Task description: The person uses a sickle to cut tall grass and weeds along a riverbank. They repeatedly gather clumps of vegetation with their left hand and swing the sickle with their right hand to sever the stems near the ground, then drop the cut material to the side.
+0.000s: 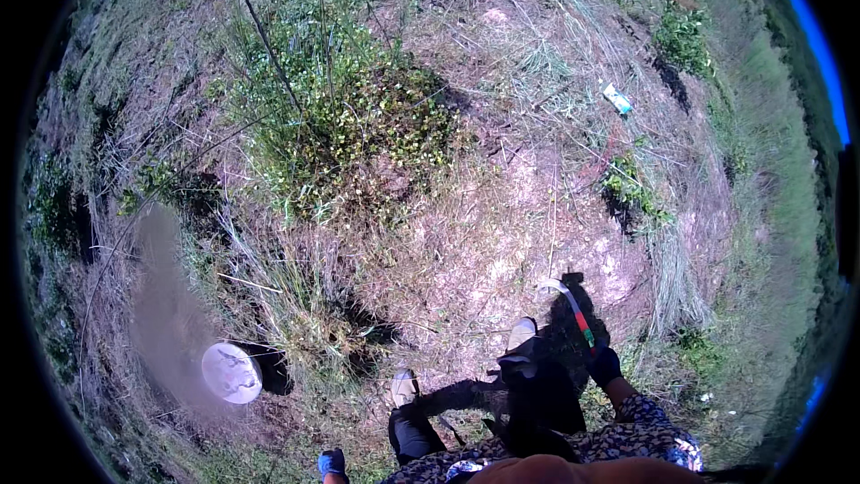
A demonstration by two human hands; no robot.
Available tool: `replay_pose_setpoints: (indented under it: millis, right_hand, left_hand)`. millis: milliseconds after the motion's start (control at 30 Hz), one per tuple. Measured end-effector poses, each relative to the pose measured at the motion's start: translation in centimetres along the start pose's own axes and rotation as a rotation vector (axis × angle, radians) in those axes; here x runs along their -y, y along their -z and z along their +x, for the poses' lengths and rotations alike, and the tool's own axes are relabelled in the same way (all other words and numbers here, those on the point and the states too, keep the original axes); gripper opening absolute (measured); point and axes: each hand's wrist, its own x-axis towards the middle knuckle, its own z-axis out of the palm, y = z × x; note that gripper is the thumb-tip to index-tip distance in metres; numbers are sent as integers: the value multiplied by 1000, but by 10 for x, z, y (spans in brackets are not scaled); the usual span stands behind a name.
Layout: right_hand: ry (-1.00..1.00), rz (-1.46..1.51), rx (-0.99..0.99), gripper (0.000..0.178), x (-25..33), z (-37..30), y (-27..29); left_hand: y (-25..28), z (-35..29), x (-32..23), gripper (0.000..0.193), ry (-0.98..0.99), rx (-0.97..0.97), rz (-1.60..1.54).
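Sickle (pixel 580 315), lower right, held in a hand. From the left: a pale round object (pixel 231 374), whether a container I cannot tell; the blue-gloved left hand (pixel 331 463), its grip unclear; two shoes (pixel 405 387) on dry ground (pixel 484 278); the sickle's curved blade, ahead of the dark-gloved right hand (pixel 606 365) gripping its handle; a white-and-blue packet (pixel 616 99) far ahead, contents hidden.
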Motion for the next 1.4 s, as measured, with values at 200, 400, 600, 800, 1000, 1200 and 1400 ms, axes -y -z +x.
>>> replay_pose_setpoints:
  millis: [200,400,600,800,1000,1200,1400]
  right_hand:
    - [145,-12,-76,25,88,68,58]
    - [285,276,-211,29,147,189,64]
    - [280,479,-123,29,130,375,-18]
    - [118,1193,193,28,214,543,-60]
    - [169,1329,588,28,347,654,-58]
    - [258,1004,720,19,296,675,-89]
    - [269,1222,665,12,273,705,-100]
  left_hand:
    - [-48,40,-18,46,-192,-142,-358]
    - [-2,22,-87,22,-205,-348,-752]
    - [47,64,-265,26,-189,-452,-935]
    - [185,109,-528,38,-562,-474,-957]
    - [294,22,-721,37,-808,-904,-430]
    - [291,9,-788,34,-710,-837,-404]
    - [321,26,-860,32,-830,-808,-282]
